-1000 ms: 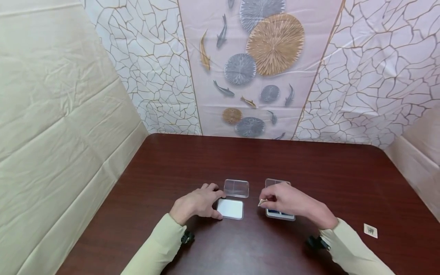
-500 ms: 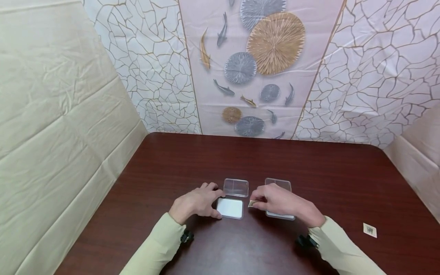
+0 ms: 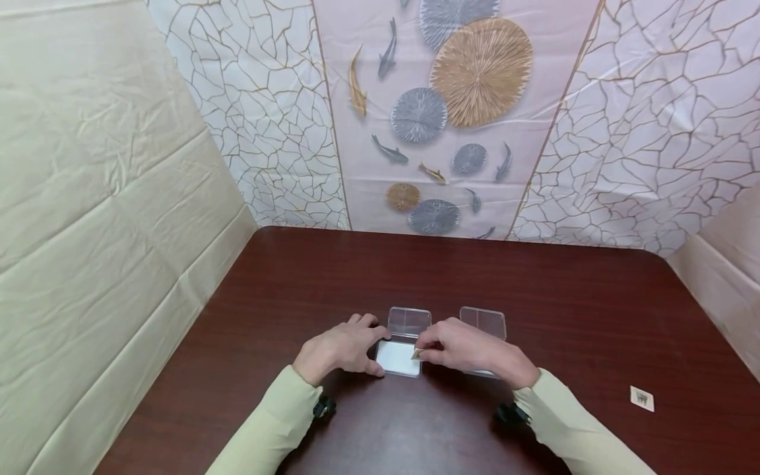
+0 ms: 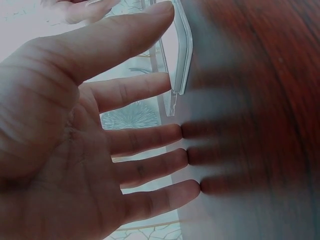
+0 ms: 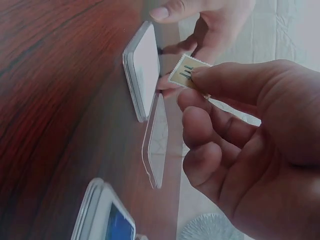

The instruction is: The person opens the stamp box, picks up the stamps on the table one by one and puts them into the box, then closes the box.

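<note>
At the dark table [image 3: 332,277], left fingers [image 4: 150,139] spread beside a white pad [image 3: 393,357]; right fingers [image 5: 200,122] pinch a stamp [image 5: 181,73].

The stamp [image 5: 180,75] in my right grip [image 3: 460,344] is tan with dark marks and a white toothed border; the other stamp [image 3: 642,399] is cream around a dark grey picture. The pad [image 3: 393,358] is plain white, the lid [image 3: 410,321] clear. My sleeves [image 3: 267,429] are pale cream, the desk [image 3: 570,284] reddish brown with dark grain. The backdrop [image 3: 285,119] shows gold crackle on white, and gold and grey discs and fish on pale pink.
</note>
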Action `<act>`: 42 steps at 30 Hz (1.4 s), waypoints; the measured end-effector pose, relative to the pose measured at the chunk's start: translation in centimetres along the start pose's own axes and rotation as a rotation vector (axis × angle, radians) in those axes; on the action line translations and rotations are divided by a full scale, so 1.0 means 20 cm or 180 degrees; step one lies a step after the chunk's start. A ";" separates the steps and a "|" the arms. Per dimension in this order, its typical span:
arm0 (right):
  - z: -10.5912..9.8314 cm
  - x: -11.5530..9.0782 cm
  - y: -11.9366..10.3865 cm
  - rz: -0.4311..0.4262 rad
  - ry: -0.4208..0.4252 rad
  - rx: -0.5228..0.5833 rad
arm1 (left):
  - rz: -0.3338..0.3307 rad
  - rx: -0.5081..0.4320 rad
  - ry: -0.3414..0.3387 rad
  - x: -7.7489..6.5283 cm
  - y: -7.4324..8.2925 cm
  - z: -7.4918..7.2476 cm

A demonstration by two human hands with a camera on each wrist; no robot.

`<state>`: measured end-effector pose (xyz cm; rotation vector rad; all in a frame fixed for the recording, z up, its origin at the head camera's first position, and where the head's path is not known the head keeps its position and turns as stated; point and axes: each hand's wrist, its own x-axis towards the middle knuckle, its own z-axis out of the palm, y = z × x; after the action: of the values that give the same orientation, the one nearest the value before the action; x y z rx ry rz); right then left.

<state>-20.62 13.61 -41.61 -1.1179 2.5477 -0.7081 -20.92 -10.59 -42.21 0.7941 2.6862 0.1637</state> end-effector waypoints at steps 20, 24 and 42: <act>0.08 0.15 -0.02 -0.0082 -0.0117 0.0107 | -0.0021 0.0026 -0.0063 0.00 -0.01 -0.01; 0.09 0.17 -0.02 -0.0063 -0.0098 0.0096 | -0.0014 0.0064 -0.0038 0.01 -0.01 -0.01; 0.16 0.24 -0.03 0.0150 -0.0015 0.0080 | 0.0037 0.0267 0.0108 0.02 -0.03 0.01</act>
<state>-22.16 8.74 -44.22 -1.0466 2.5452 -0.7229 -21.41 -10.91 -42.58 0.8391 2.7365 0.0681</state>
